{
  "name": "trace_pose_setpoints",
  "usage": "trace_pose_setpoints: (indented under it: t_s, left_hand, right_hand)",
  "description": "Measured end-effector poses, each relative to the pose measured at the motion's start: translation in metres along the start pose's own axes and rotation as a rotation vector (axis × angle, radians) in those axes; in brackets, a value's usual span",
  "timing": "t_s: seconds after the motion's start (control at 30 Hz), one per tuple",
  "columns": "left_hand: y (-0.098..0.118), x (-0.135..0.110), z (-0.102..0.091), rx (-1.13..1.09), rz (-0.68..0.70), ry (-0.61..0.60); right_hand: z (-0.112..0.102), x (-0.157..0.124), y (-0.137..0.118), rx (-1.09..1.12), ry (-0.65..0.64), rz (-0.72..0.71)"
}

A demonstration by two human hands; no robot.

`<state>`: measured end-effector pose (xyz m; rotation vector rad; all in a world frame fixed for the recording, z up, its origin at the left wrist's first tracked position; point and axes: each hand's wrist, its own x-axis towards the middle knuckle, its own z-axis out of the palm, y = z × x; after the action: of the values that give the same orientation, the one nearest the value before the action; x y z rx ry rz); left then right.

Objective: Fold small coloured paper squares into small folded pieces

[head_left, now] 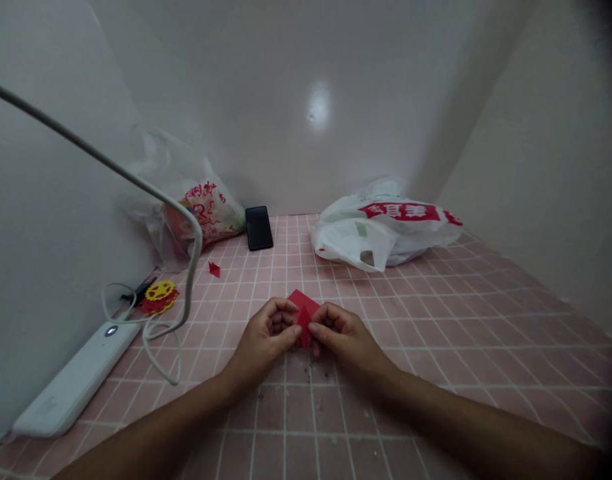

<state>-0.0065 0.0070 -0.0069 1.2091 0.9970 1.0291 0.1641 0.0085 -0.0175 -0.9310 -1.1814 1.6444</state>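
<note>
A small folded piece of red paper (303, 308) is held low over the pink tiled tabletop (436, 313), near the middle. My left hand (264, 337) pinches its left edge with fingers curled. My right hand (342, 333) pinches the right side, thumb and forefinger pressed together on the paper. The two hands nearly touch each other. The lower part of the paper is hidden behind my fingers.
A black phone (259, 227) leans at the back wall. A clear bag with red print (199, 207) sits back left, a white plastic bag (386, 230) back right. A white lamp base (71, 383) with cable, yellow and red paper cutouts (159, 295) and a red scrap (215, 269) lie left.
</note>
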Motion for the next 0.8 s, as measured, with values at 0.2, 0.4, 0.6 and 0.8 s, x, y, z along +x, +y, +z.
trace_pose_setpoints:
  t_s: [0.2,0.4,0.6,0.8]
  left_hand:
    - [-0.0006,0.0019,-0.0017,-0.078,-0.029,-0.015]
    - [0.0005,0.0021,-0.0014,-0.083,-0.05,0.0]
    - [0.0,0.0028,-0.0022,-0.081,-0.04,0.039]
    - [0.002,0.0016,-0.0016,-0.1,-0.055,0.045]
  right_hand:
    - [-0.0025,0.0023,0.002,0.05,-0.046,-0.001]
    - [-0.0019,0.0015,0.0022,0.077,-0.048,-0.011]
    - [-0.0011,0.001,0.0022,0.104,-0.07,-0.029]
    - [-0.0021,0.0014,0.0024,0.116,-0.08,-0.015]
